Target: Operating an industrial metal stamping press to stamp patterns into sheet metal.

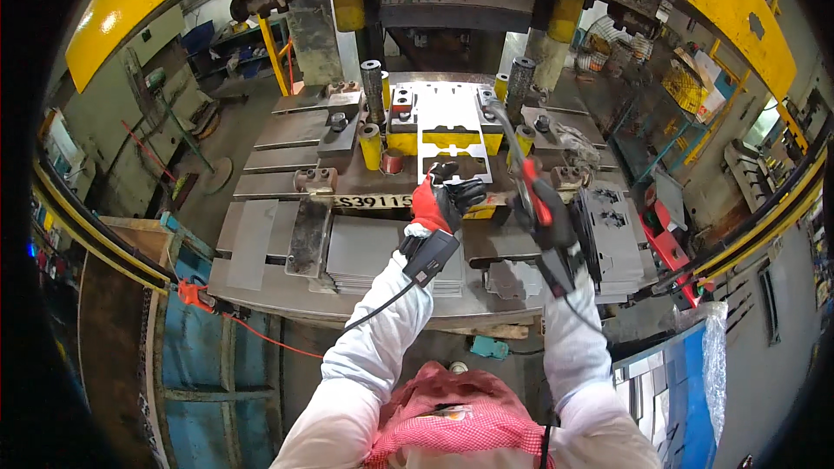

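Note:
A bright, cut-out sheet-metal plate [449, 113] lies on the yellow and grey die [404, 141] in the press. My left hand [445, 200], in a red and black glove, is at the plate's near edge. Its thumb and fingers are apart, and whether they touch the plate cannot be made out. My right hand [547, 213], in a dark glove, is closed around a red-handled tool [532, 182] with a long, curved grey shaft. The shaft reaches up beside the plate's right side. The tool's exact kind is unclear. Dark devices are strapped to both wrists.
Dark guide posts [372, 91] rise around the die. Flat blank sheets [365, 252] are stacked at the near left, cut plates [611, 234] at the right. A loose metal piece [514, 280] lies near the bed's front edge. Yellow guards [139, 0] curve overhead; a red bin [673, 247] stands right.

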`<state>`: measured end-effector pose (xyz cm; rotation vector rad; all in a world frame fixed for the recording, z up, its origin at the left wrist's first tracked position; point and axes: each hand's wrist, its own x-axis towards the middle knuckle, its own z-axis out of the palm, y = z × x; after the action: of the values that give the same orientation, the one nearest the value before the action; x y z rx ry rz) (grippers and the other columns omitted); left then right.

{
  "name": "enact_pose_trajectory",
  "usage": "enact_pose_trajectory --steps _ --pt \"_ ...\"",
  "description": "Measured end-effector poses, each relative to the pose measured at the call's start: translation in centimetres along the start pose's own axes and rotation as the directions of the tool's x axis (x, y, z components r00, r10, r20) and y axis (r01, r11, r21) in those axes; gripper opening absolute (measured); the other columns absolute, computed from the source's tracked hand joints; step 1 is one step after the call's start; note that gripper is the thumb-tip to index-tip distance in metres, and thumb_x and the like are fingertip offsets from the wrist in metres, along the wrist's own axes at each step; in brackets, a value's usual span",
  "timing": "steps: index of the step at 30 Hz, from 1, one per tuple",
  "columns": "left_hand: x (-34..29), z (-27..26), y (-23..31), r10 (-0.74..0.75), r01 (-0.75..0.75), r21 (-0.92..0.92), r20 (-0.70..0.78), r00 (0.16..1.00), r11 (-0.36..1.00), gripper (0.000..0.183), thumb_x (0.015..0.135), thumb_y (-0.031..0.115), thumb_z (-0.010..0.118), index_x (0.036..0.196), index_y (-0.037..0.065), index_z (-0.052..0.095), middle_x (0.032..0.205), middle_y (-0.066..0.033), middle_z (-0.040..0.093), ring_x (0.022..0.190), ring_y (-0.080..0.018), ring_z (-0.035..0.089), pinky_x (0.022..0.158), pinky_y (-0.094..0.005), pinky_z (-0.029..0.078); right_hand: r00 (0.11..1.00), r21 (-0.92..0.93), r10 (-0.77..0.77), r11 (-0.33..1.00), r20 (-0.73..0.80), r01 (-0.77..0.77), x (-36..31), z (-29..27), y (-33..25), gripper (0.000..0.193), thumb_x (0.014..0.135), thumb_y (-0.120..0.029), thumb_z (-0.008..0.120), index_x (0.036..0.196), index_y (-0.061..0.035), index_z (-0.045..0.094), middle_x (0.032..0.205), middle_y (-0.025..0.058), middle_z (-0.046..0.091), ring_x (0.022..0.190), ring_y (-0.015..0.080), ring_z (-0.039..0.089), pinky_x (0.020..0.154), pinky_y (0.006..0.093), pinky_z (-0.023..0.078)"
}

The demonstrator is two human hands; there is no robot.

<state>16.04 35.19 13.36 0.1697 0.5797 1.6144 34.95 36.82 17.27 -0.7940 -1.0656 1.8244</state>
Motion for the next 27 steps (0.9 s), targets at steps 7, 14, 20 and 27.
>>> enact_pose_trajectory --steps 7,14,20,27 --pt "-0.5 1.5 0.3 -0.07 0.07 -0.043 -0.013 0.997 0.997 0.033 0.082 0.03 0.05 0.105 0.006 0.045 0.085 -0.0256 0.058 0.068 -0.0324 0.061 0.066 -0.043 0.051 0.99 0.026 -0.071 0.997 -0.126 0.075 -18.7 -4.0 9.2 0.05 0.074 -0.044 0.055 0.104 -0.0035 0.047 0.07 0.0105 0.056 0.048 0.0114 0.049 0.04 0.0222 0.039" --pt "0.1 0.7 0.0 -0.034 0.036 -0.055 0.03 0.999 0.998 0.032 0.082 0.029 0.049 0.104 0.006 0.044 0.086 -0.0257 0.057 0.071 -0.0332 0.06 0.068 -0.0432 0.05 0.824 0.342 0.367 0.912 -0.431 -0.227 -30.7 -7.7 18.2 0.043 0.077 -0.039 0.053 0.104 -0.0052 0.048 0.075 0.012 0.057 0.048 0.0184 0.051 0.042 0.0299 0.04" --pt "0.7 0.5 -0.2 -0.002 0.003 -0.026 0.017 1.0 1.0 0.029 0.079 0.029 0.052 0.099 0.009 0.047 0.088 -0.0258 0.057 0.074 -0.0347 0.06 0.067 -0.0432 0.05 0.833 0.356 0.378 0.904 -0.403 -0.237 -30.7 -9.3 19.2 0.043 0.077 -0.039 0.053 0.104 -0.0056 0.048 0.075 0.0122 0.057 0.048 0.0185 0.051 0.042 0.0299 0.04" --pt "0.5 0.9 0.0 -0.07 0.07 -0.042 0.001 0.998 0.997 0.026 0.078 0.031 0.052 0.095 0.01 0.048 0.088 -0.0252 0.058 0.07 -0.0336 0.06 0.063 -0.0426 0.05 0.832 0.364 0.383 0.9 -0.402 -0.239 -32.1 -9.9 19.7 0.043 0.077 -0.039 0.053 0.105 -0.0059 0.048 0.076 0.0125 0.058 0.048 0.0187 0.051 0.042 0.0298 0.04"
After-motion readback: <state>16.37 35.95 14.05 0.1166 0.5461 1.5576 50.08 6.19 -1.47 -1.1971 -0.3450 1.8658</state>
